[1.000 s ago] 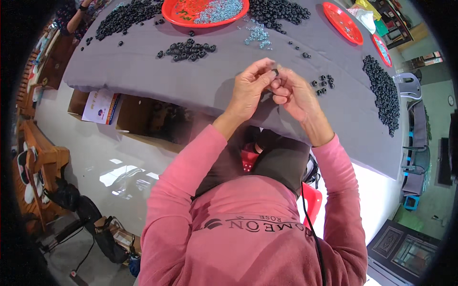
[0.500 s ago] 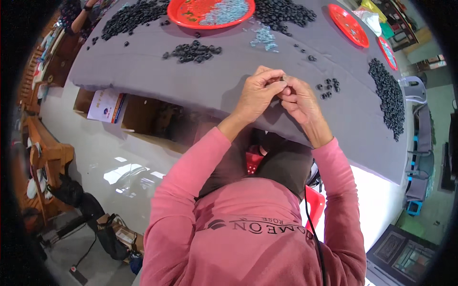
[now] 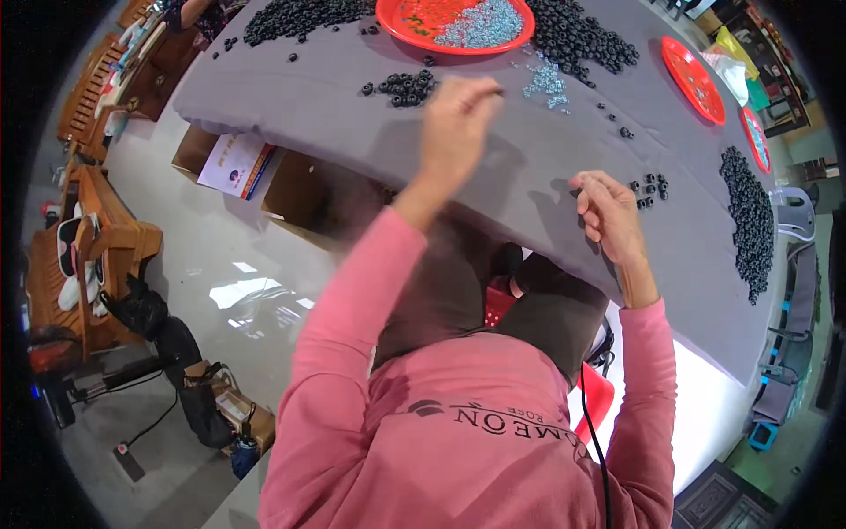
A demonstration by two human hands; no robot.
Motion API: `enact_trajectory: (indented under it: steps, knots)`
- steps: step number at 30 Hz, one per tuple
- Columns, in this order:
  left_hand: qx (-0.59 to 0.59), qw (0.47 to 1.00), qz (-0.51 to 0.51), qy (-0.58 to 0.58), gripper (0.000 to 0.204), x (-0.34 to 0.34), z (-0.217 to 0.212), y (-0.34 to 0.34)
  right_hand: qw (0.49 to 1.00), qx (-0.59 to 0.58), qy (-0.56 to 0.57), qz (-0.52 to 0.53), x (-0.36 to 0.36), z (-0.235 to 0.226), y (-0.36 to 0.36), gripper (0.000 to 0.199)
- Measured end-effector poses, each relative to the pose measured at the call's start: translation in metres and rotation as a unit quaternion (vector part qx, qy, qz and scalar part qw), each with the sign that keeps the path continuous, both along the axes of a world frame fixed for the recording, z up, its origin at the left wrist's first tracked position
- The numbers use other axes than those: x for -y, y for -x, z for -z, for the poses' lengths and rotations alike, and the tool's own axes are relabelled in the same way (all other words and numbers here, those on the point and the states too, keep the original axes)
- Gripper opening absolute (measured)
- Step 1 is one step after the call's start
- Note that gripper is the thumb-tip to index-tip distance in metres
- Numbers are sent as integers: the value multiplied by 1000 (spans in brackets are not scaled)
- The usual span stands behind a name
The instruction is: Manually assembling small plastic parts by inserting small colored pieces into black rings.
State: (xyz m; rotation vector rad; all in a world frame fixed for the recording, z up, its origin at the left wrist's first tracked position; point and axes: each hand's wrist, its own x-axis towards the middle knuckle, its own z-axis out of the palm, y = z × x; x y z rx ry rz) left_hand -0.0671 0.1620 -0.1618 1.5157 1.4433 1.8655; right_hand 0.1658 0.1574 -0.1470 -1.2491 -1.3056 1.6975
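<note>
My left hand [image 3: 454, 132] is raised over the grey-covered table, slightly blurred. Its thumb and fingers are pinched together, with a small dark thing [image 3: 500, 92] like a black bead at the tips. Close by on its left lies a small pile of black beads [image 3: 407, 89], and to its right a patch of pale blue beads [image 3: 546, 85]. My right hand [image 3: 610, 212] hovers near the table's front edge with curled fingers, thumb and forefinger together. What that pinch holds, if anything, is too small to make out. Several loose black beads [image 3: 649, 189] sit just right of it.
A red plate [image 3: 454, 50] at the back carries pale blue beads, between larger heaps of black beads [image 3: 577, 40]. Two more red plates [image 3: 692, 81] stand on the right, above a long heap of black beads [image 3: 751, 225]. Cardboard boxes [image 3: 304, 198] sit under the table's left edge.
My hands were together at the fingertips and have come apart. The left went up and toward the small black pile; the right went right and nearer. The view has shifted a little.
</note>
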Motion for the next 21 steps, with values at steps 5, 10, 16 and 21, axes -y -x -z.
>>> enact_trajectory:
  steps: [5, 10, 16, 21]
  knots:
    - [-210, 966, -144, -36, 14, -27, 7, 91, 998, 42, -42, -19, 2, 2, 4, 14]
    - [-413, 888, -175, 103, 17, -39, 14, 113, 997, 45, -58, -25, 1, 8, 0, 12]
    - [-357, 923, -142, -13, 18, -38, 8, 105, 999, -3, -32, -12, 7, 6, -17, 11]
    - [-226, 972, -66, 7, 17, 4, -8, 46, 1000, -15, -13, 4, 15, -13, -37, 13]
